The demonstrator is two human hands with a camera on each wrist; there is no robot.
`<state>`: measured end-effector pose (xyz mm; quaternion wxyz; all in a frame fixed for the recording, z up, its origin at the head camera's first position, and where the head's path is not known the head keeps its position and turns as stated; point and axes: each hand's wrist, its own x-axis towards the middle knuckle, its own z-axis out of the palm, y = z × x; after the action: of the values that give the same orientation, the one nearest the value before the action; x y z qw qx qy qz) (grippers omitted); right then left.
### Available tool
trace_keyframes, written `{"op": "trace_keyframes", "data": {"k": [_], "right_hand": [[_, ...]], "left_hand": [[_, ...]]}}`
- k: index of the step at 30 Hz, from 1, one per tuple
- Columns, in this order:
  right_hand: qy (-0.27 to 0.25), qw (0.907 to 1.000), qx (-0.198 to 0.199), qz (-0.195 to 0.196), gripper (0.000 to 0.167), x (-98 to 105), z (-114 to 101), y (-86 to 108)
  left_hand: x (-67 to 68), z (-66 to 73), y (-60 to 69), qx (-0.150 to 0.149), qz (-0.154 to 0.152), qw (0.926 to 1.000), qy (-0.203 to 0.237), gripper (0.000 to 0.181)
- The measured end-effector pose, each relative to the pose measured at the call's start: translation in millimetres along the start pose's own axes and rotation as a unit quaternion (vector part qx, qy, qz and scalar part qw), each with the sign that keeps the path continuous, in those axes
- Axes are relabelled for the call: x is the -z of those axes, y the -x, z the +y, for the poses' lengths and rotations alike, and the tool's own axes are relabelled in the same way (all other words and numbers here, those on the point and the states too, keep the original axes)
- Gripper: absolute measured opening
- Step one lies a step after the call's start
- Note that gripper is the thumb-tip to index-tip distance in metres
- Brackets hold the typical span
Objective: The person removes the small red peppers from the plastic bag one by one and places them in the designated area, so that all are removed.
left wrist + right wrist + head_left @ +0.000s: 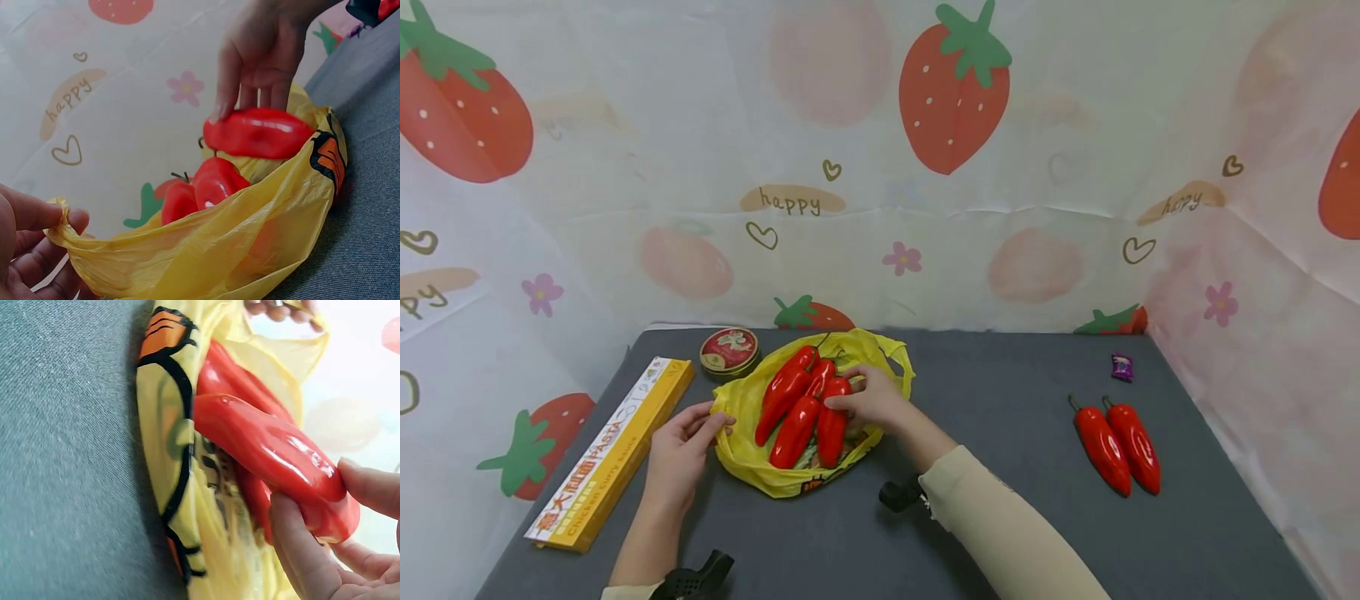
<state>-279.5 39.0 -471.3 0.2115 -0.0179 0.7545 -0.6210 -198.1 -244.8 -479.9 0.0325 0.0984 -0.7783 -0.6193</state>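
A yellow plastic bag (pixel 737 417) lies open on the table with several red chili peppers (pixel 792 437) in it. My left hand (pixel 683 450) pinches the bag's left rim between thumb and fingers, as the left wrist view shows. With thumb and fingertips my right hand (pixel 872 396) holds a red chili pepper (pixel 275 453) at its upper end, over the right side of the bag. In the left wrist view that pepper (pixel 259 133) lies sideways above the others. Something with printed packaging (pixel 215 475) shows beneath the peppers; its kind is unclear.
A yellow and white pasta box (pixel 613 454) lies left of the bag. Behind the bag's left side sits a round red tin (pixel 730 350). Two red chili peppers (pixel 1120 450) lie on the right of the dark table (pixel 1000 400), with a small purple packet (pixel 1122 367) behind them.
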Motion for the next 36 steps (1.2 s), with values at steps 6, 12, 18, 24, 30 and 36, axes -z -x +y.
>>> {"op": "trace_keyframes", "data": {"k": [6,12,18,24,30,36], "right_hand": [[0.012,0.9997,0.02,-0.004,0.058,13,-8,12.7],[0.038,0.9987,0.028,0.019,0.06,30,-8,25.7],[0.056,0.9969,0.035,0.042,0.06,47,-4,41.3],[0.052,0.996,0.038,0.063,0.056,63,1,54.7],[0.079,0.9922,0.048,0.085,0.053,83,10,68.8],[0.104,0.9874,0.049,0.109,0.049,107,23,81.3]], "left_hand": [[0.2,-2.4,-0.2,-0.002,0.0,1.0,-0.003,0.047],[-0.8,-1.2,-0.2,-0.001,0.001,1.0,-0.008,0.048],[-0.6,-0.6,0.2,0.001,-0.003,1.0,-0.007,0.048],[0.3,0.3,0.0,0.001,-0.007,1.0,-0.001,0.049],[0.5,-0.1,-0.4,0.001,-0.006,1.0,0.003,0.049],[-0.7,-0.5,0.0,0.0,-0.004,1.0,-0.005,0.048]]}}
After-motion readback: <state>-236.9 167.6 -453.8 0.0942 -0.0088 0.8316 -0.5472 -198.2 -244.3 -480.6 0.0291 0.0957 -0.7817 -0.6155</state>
